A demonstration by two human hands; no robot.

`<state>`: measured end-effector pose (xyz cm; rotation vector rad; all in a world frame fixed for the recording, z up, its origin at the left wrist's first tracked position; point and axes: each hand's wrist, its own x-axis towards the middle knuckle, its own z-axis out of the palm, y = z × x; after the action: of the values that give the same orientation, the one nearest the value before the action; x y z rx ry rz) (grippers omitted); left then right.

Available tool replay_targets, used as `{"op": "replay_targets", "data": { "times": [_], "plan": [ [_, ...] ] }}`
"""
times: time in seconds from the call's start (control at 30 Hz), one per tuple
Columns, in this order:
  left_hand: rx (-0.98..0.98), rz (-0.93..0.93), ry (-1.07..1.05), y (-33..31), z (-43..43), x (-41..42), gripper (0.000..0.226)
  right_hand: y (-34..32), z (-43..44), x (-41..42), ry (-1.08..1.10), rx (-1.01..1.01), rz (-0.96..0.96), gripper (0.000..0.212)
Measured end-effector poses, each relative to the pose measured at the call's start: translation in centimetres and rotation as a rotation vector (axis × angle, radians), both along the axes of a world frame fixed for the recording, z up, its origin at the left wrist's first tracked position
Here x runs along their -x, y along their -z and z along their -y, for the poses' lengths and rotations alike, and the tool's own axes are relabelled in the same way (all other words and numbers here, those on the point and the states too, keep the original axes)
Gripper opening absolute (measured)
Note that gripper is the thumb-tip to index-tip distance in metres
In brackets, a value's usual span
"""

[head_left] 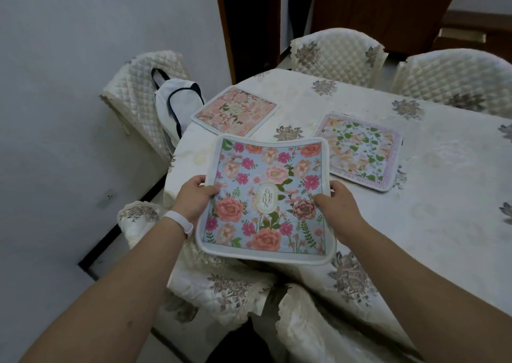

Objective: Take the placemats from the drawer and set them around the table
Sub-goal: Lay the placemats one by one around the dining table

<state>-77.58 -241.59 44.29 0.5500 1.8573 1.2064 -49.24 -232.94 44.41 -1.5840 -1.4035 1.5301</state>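
A table (pixel 432 185) covered with a cream cloth patterned with grey-brown flower sprays is seen beneath and beyond the fingers. Chairs in quilted cream covers are set round it: one (pixel 130 85) far left of the fingers, two (pixel 338 52) (pixel 457 71) beyond them across the table, and two more (pixel 221 287) (pixel 318 335) below the wrists. A white bag (pixel 171 104) with dark straps is propped on the far-left chair. A pale wall (pixel 69 85) is seen to the left, and dark wooden panels (pixel 388 7) at the back.

A blue placemat (pixel 266 199) is gripped at its two side edges over the near rounded end of the table. It is printed with pink, peach and magenta flowers round an oval label, and is bordered in white. The left hand (pixel 192 199), a white band (pixel 178 221) on its wrist, is closed on the left edge, thumb on top. The right hand (pixel 336 207) is clamped on the right edge likewise. The mat's far edge is bowed upward.

Just beyond the left fingers a pink placemat (pixel 235 111) lies flat near the table's left rim. Beyond the right fingers a placemat with green leaves (pixel 358 150) lies flat, apart from the pink one. Bare cloth is left between these two mats, and a wide stretch to the right of the right fingers. Whether the held mat touches the cloth cannot be told.
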Motion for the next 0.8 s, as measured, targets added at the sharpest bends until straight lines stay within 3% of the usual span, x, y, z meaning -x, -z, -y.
{"op": "replay_targets", "data": {
  "times": [0.43, 0.8],
  "plan": [
    [0.023, -0.14, 0.18, 4.0, -6.2, 8.2, 0.017, 3.9, -1.8, 7.1, 0.191, 0.073, 0.015, 0.018],
    [0.089, -0.041, 0.39, 9.6, -11.6, 14.6, 0.02, 7.4, -1.5, 13.9, 0.347, 0.116, 0.177, 0.017]
  ]
}}
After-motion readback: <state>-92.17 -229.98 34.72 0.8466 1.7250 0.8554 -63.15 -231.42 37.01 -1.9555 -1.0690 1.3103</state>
